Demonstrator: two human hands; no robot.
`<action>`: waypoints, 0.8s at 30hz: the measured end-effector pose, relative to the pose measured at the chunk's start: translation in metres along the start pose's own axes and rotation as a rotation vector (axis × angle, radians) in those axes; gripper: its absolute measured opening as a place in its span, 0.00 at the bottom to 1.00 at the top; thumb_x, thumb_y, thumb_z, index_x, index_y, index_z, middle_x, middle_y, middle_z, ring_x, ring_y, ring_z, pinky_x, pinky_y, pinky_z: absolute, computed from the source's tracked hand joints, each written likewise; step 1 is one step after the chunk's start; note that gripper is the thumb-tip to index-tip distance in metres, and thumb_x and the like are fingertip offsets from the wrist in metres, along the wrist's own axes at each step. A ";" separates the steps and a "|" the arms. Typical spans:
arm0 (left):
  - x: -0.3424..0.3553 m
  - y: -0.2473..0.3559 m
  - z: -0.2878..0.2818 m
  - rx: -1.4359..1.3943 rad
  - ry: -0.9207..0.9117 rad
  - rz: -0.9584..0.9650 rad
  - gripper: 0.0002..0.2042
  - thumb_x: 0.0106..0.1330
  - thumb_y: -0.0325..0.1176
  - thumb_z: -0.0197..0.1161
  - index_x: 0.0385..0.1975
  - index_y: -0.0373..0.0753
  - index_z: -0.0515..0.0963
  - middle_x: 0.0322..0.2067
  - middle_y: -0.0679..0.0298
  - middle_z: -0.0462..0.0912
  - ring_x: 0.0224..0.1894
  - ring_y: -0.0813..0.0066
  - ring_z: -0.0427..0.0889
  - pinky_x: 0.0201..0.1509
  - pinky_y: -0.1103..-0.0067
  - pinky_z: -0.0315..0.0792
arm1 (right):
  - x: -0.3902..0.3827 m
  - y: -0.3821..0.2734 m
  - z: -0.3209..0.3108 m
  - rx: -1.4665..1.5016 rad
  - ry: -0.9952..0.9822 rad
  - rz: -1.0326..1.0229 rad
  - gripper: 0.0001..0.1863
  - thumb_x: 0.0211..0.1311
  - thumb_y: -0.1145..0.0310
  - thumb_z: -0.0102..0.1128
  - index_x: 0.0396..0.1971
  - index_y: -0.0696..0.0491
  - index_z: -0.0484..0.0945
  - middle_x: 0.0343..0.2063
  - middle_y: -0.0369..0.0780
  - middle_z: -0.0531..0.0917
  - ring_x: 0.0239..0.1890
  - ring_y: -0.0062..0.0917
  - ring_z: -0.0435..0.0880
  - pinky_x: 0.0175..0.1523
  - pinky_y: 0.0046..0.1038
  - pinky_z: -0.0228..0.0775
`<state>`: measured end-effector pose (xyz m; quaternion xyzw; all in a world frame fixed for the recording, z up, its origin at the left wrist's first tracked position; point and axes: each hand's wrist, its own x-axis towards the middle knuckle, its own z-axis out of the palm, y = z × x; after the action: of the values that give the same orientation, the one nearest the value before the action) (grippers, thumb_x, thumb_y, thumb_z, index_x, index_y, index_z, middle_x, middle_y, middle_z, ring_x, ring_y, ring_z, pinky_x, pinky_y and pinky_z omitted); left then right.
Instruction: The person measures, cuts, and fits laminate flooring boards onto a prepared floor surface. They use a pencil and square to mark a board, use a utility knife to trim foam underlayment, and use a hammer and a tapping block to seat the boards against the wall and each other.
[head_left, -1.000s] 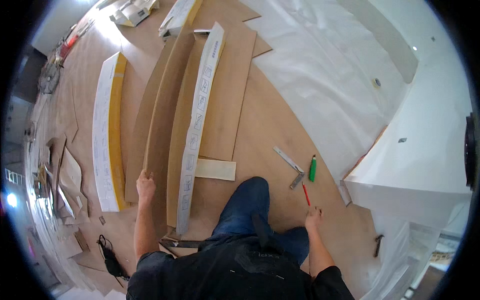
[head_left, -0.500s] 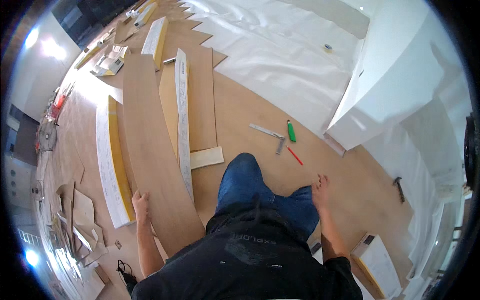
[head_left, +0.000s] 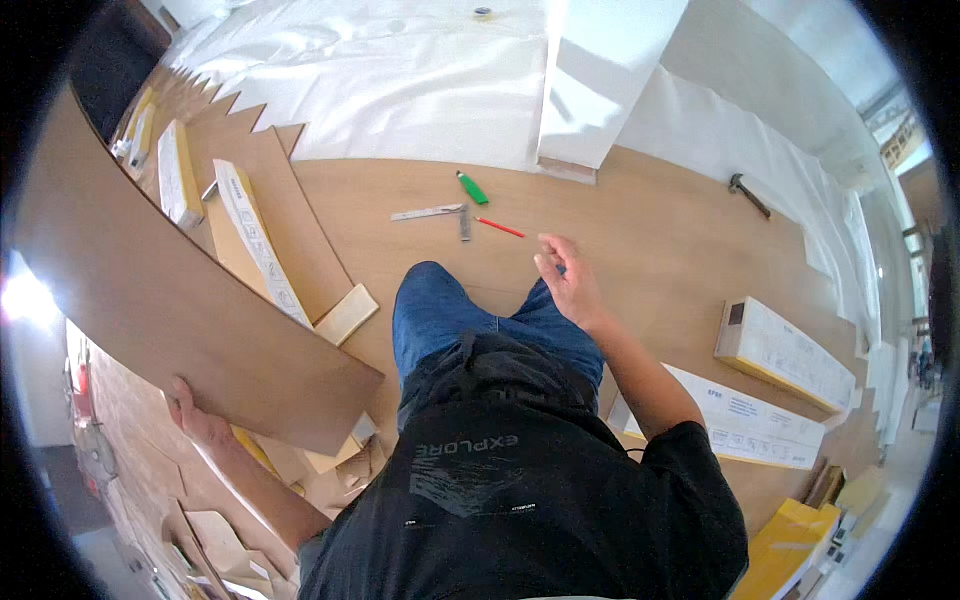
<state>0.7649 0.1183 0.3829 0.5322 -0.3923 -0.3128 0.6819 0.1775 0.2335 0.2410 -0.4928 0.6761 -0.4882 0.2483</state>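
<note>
Your left hand (head_left: 200,415) is closed on the side edge of the long, flat brown wood-look plank (head_left: 190,290); you can't see how the fingers sit under it. The plank slants across your left side, its near end close by your left knee and its far end pointing far left. One hand on such a long board may let it tip, so hold it near its middle and bring the other hand over to help. Your right hand (head_left: 570,285) is empty, its fingers loosely spread over the brown floor (head_left: 650,260). Go slowly past the short, pale flat piece (head_left: 346,314), so you don't bump its corner. A bit farther lie the thin red pencil (head_left: 500,227), the L-shaped metal square (head_left: 430,213) and the green-handled knife (head_left: 471,187); best not set the plank on them. Farthest is the wrinkly white sheet (head_left: 380,80).
</note>
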 end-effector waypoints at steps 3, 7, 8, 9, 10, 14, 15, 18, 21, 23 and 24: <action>0.014 0.011 0.071 -0.196 -0.164 0.020 0.25 0.78 0.39 0.57 0.66 0.27 0.67 0.59 0.48 0.76 0.61 0.56 0.76 0.64 0.62 0.72 | 0.017 -0.029 -0.006 0.024 0.036 -0.084 0.22 0.72 0.62 0.62 0.60 0.56 0.73 0.55 0.50 0.78 0.57 0.39 0.79 0.64 0.36 0.72; -0.004 0.013 0.175 -0.285 -0.285 0.062 0.21 0.77 0.38 0.57 0.62 0.31 0.70 0.56 0.51 0.77 0.59 0.58 0.78 0.61 0.61 0.74 | 0.063 -0.097 -0.022 -0.079 0.054 -0.320 0.26 0.73 0.57 0.60 0.64 0.56 0.71 0.60 0.53 0.76 0.63 0.42 0.77 0.67 0.37 0.69; -0.005 -0.006 0.189 -0.329 -0.334 0.063 0.18 0.76 0.37 0.57 0.61 0.35 0.72 0.54 0.53 0.79 0.58 0.59 0.78 0.59 0.59 0.75 | 0.072 -0.123 -0.030 -0.159 0.055 -0.403 0.27 0.74 0.57 0.59 0.65 0.56 0.71 0.61 0.53 0.76 0.63 0.42 0.77 0.67 0.37 0.68; -0.026 0.006 0.217 -0.375 -0.449 0.082 0.17 0.76 0.35 0.58 0.60 0.35 0.72 0.54 0.54 0.79 0.57 0.60 0.79 0.59 0.60 0.75 | 0.077 -0.142 -0.038 -0.140 0.038 -0.384 0.27 0.74 0.56 0.59 0.65 0.55 0.70 0.61 0.53 0.76 0.64 0.42 0.76 0.68 0.38 0.68; -0.053 0.033 0.245 -0.405 -0.551 0.120 0.16 0.75 0.33 0.60 0.58 0.35 0.73 0.53 0.56 0.80 0.57 0.61 0.80 0.58 0.61 0.76 | 0.085 -0.159 -0.043 -0.102 0.010 -0.376 0.27 0.75 0.56 0.58 0.65 0.55 0.70 0.61 0.53 0.76 0.65 0.41 0.76 0.68 0.38 0.67; -0.106 0.093 0.297 -0.614 -0.645 0.120 0.17 0.72 0.32 0.66 0.57 0.34 0.75 0.48 0.61 0.83 0.49 0.74 0.82 0.53 0.75 0.78 | 0.101 -0.197 -0.092 0.080 -0.148 -0.154 0.22 0.76 0.53 0.55 0.54 0.59 0.77 0.38 0.40 0.81 0.41 0.20 0.76 0.50 0.26 0.70; -0.116 0.096 0.299 -0.604 -0.640 0.054 0.17 0.72 0.33 0.67 0.56 0.34 0.75 0.47 0.61 0.84 0.47 0.73 0.83 0.52 0.76 0.78 | 0.110 -0.184 -0.107 -0.070 -0.160 -0.170 0.23 0.76 0.52 0.54 0.48 0.60 0.80 0.32 0.36 0.79 0.36 0.17 0.73 0.44 0.24 0.69; -0.168 0.053 0.288 -0.191 -0.839 0.075 0.18 0.73 0.33 0.65 0.58 0.32 0.74 0.55 0.57 0.80 0.59 0.67 0.78 0.63 0.68 0.74 | 0.100 -0.131 -0.136 -0.308 -0.256 -0.015 0.25 0.77 0.50 0.51 0.24 0.55 0.69 0.22 0.29 0.69 0.28 0.17 0.66 0.32 0.28 0.60; -0.219 0.043 0.314 -0.512 -0.958 -0.231 0.17 0.76 0.32 0.60 0.60 0.29 0.74 0.55 0.58 0.81 0.58 0.73 0.77 0.62 0.71 0.74 | 0.090 -0.098 -0.162 -0.131 -0.206 -0.017 0.24 0.78 0.47 0.48 0.33 0.55 0.72 0.29 0.33 0.73 0.33 0.20 0.69 0.37 0.27 0.62; -0.213 0.061 0.324 -0.575 -1.037 -0.133 0.19 0.77 0.33 0.59 0.61 0.29 0.72 0.56 0.56 0.80 0.59 0.73 0.76 0.62 0.71 0.74 | 0.091 -0.096 -0.162 -0.020 -0.081 -0.007 0.29 0.79 0.45 0.46 0.46 0.60 0.77 0.40 0.40 0.81 0.42 0.25 0.77 0.47 0.28 0.70; -0.201 0.071 0.333 -0.604 -1.086 -0.062 0.19 0.78 0.33 0.59 0.62 0.28 0.71 0.56 0.55 0.80 0.60 0.73 0.75 0.62 0.71 0.75 | 0.095 -0.097 -0.164 0.041 -0.023 -0.008 0.31 0.79 0.44 0.45 0.52 0.61 0.78 0.46 0.42 0.83 0.46 0.28 0.79 0.52 0.29 0.73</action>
<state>0.3768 0.1457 0.4534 0.0919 -0.5616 -0.6557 0.4962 0.0480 0.2115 0.4084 -0.4960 0.6610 -0.4973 0.2640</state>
